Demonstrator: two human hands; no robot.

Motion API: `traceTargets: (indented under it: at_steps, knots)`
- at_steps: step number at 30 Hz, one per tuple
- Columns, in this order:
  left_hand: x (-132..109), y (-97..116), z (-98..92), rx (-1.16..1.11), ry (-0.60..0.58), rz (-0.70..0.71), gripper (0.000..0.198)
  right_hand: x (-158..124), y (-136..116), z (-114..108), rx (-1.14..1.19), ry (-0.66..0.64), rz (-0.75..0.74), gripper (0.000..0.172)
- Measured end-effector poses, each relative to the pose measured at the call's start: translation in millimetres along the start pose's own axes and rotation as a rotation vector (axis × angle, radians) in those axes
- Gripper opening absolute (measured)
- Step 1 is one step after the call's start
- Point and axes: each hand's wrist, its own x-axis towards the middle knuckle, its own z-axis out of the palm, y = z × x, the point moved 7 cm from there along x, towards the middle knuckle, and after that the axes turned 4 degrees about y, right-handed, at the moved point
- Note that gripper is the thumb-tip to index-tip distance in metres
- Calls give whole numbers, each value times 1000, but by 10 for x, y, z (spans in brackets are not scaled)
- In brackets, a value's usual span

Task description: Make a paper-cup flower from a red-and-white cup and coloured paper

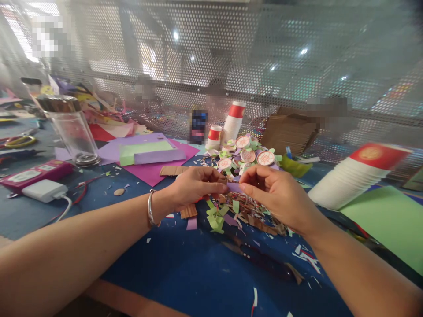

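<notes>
Between the two hands, just above a heap of cuttings, sits a small purple paper strip (pixel 234 186), and both hands grip it. The left hand (pixel 194 187) closes thumb and fingers on its left end; the right hand (pixel 279 196) pinches its right end with thumb and forefinger, the other fingers curled under. The strip's long axis runs side to side, from one set of fingertips to the other, about level with the blue table (pixel 185 268). Neither hand is nearer: the strip spans the narrow gap where the fingertips almost meet, and most of it is hidden by them, so its full length cannot be told.

Directly beneath the hands lies the scrap pile (pixel 243 215) of green, purple and brown snippets, close under the strip but apart from it. Just beyond the fingertips is a cluster of cut cup discs (pixel 246 155) with red prints. Well off to the right of the right hand lies a tipped stack of paper cups (pixel 350 176). A bangle (pixel 151 208) circles the left wrist.
</notes>
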Motion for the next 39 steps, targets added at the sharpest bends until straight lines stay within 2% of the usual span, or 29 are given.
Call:
traceTargets:
  at_steps: [12,16,20,25,31,35,39]
  knots:
    - [15,-14,-39,104,24,43,20,1,-1,22,-39,-13,-21,11]
    - [16,-12,-31,158,18,57,18,-14,20,98,-26,-90,-2,16]
    - [0,24,36,149,-37,85,13,-27,26,157,-61,-161,27,15]
    - [-13,43,53,97,-32,91,19,-42,0,171,-110,-167,23,18]
    - [-41,62,43,-79,-60,23,37,-44,8,155,-79,-127,12,19]
    - [-63,67,-17,-202,36,-56,26,-31,20,113,-30,-72,-5,20]
    - [-89,-16,59,-221,-3,-137,21,-30,13,114,-20,-44,-34,18]
